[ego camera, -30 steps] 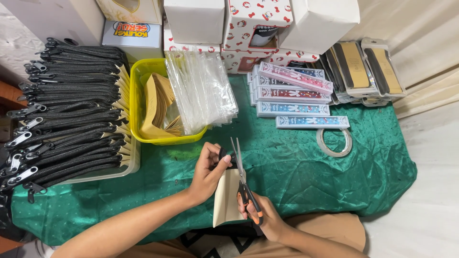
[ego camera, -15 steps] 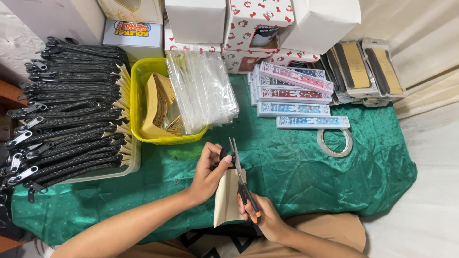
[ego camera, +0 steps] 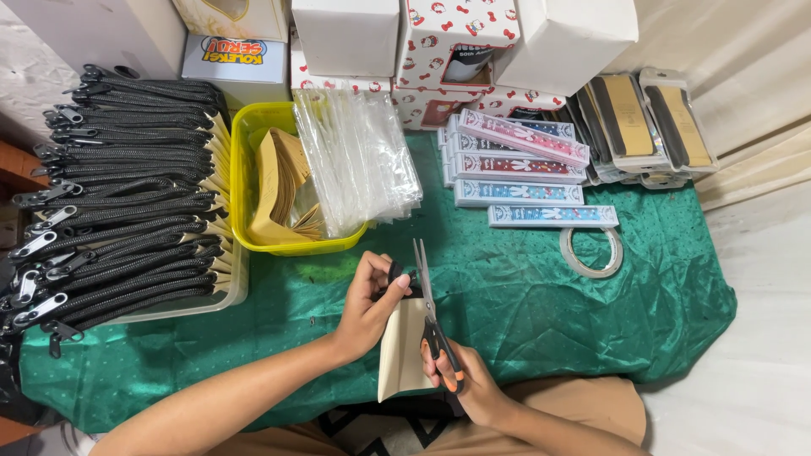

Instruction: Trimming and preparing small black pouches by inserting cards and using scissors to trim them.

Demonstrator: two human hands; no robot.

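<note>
I sit at the near edge of a low bench (ego camera: 541, 312) covered in green cloth, looking down at my own two hands.

My left hand (ego camera: 365, 306) has its grip closed around the top of a small cream-coloured pouch (ego camera: 400, 355), fingers pinching its dark upper end. The pouch hangs upright just over the near edge of the bench, between my two hands.

My right hand (ego camera: 470, 387) has its grip clenched through the orange handles of a pair of scissors (ego camera: 431, 312). The blades point away from me and rise beside the top of the pouch, right next to my left fingertips. I cannot tell whether the blades touch the pouch.

Along the left edge of the bench, a clear tray holds a long row of pouches with black zippers (ego camera: 118, 211), packed side by side. Just to the right of it stands a yellow basket (ego camera: 241, 177) with tan paper pieces inside. A stack of clear plastic bags (ego camera: 359, 160) leans across the basket's right side.

Toward the far edge, past the middle, lie several flat pink and blue boxed items (ego camera: 519, 169) in a loose pile. At the far right corner sit dark and gold packaged items (ego camera: 642, 127). A roll of clear tape (ego camera: 590, 252) lies flat on the cloth near the right edge. White and patterned cardboard boxes (ego camera: 456, 42) stand along the far edge.
</note>
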